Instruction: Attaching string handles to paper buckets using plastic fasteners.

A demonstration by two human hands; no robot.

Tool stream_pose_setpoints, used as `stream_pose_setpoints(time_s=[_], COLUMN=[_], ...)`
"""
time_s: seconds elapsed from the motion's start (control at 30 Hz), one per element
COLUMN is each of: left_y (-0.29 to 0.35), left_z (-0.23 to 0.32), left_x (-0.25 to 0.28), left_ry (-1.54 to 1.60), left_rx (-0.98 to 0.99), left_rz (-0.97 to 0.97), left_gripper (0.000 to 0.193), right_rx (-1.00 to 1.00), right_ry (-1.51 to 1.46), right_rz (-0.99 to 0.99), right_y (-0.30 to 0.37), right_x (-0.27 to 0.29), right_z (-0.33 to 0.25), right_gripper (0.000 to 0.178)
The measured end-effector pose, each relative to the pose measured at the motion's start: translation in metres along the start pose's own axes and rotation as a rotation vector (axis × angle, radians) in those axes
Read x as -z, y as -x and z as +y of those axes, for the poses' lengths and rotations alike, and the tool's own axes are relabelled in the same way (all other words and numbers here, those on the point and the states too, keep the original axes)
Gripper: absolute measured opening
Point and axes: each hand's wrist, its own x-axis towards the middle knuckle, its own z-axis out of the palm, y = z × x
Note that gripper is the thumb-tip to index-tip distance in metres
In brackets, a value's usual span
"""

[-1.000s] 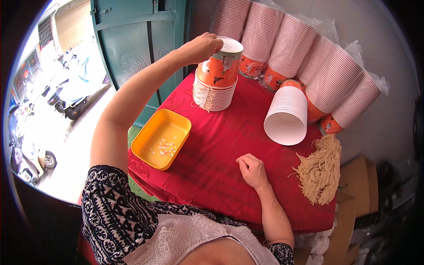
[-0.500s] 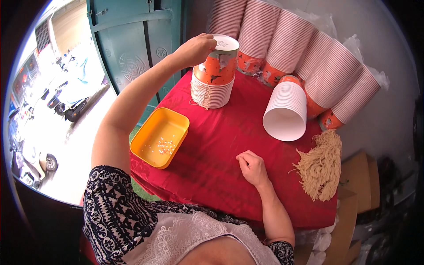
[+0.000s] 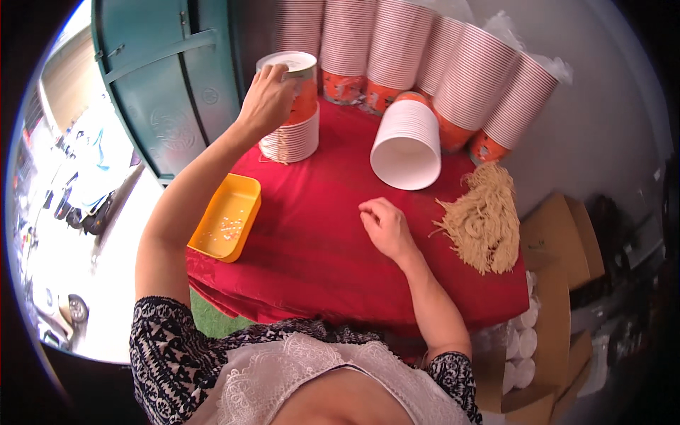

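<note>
The left hand is put on upside-down cups, eleven o'clock, grip unclear; the right hand is curled, empty. String is put on those cups; loose string is left at three o'clock

Street-side workroom: bulk tub stacks, cardboard boxes, street doorway.

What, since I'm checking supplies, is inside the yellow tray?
The yellow tray holds small, scattered white and pinkish bits. The left forearm covers part of its left side, so anything there can't be seen.
</note>
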Motion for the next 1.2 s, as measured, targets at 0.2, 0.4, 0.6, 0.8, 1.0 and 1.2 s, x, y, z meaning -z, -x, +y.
stream_pose_setpoints(time_s=[0.2, 0.4, 0.6, 0.8, 1.0, 1.2], left_y=[0.02, 0.043, 0.045, 0.041, 0.045, 0.042], left_z=[0.089, 0.156, 0.206, 0.222, 0.209, 0.216], left_x=[-0.035, -0.112, -0.138, -0.143, -0.154, -0.149], left_ry=[0.459, 0.743, 0.856, 0.774, 0.74, 0.773], left_rx=[0.195, 0.743, 0.949, 1.08, 1.037, 0.984], left_rz=[-0.528, -0.333, -0.085, 0.1, 0.078, 0.036], left_gripper=[0.021, 0.033, 0.019, 0.021, 0.016, 0.007], right_rx=[-0.023, 0.015, 0.048, 0.077, 0.062, 0.015], right_ry=[0.25, 0.466, 0.449, 0.548, 0.576, 0.629], right_rz=[0.347, 0.509, 0.478, 0.475, 0.498, 0.521], right_y=[-0.017, -0.044, -0.05, -0.054, -0.057, -0.053], right_x=[0.058, 0.087, 0.088, 0.086, 0.081, 0.085], right_z=[0.034, 0.077, 0.112, 0.116, 0.123, 0.122], right_gripper=[0.011, 0.024, 0.021, 0.019, 0.015, 0.011])
